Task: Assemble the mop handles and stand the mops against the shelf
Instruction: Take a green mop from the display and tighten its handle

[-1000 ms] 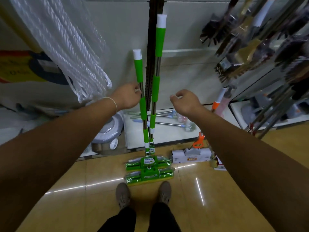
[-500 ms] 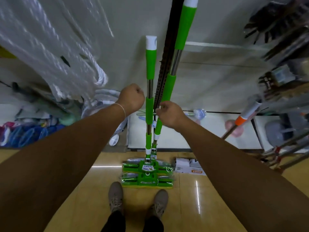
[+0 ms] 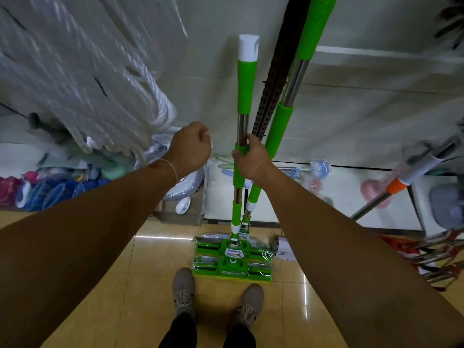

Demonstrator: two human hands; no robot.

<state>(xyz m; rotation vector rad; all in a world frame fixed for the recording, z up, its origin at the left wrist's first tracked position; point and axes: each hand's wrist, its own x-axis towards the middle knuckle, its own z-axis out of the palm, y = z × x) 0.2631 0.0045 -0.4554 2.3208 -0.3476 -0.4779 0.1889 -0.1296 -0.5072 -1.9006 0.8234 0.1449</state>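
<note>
Mop handles in green and steel stand upright on the tan tiled floor (image 3: 105, 297), close to the foot of a white shelf unit (image 3: 351, 116). The shorter mop handle (image 3: 244, 96), topped by a white cap, is gripped by the right hand (image 3: 251, 160), whose fingers curl round its green sleeve about halfway up. The taller mop handle (image 3: 298, 71) rises just beside it, running out of the top of the view alongside a dark perforated shelf upright (image 3: 273, 79). The left hand (image 3: 192, 148) hovers near the shorter handle with its fingers curled into a fist, touching nothing. Two green mop heads (image 3: 233, 259), wrapped in clear plastic, lie one in front of the other on the tiles, just ahead of the person's grey shoes (image 3: 184, 290). White rope bundles (image 3: 88, 84) hang at the upper left.
</note>
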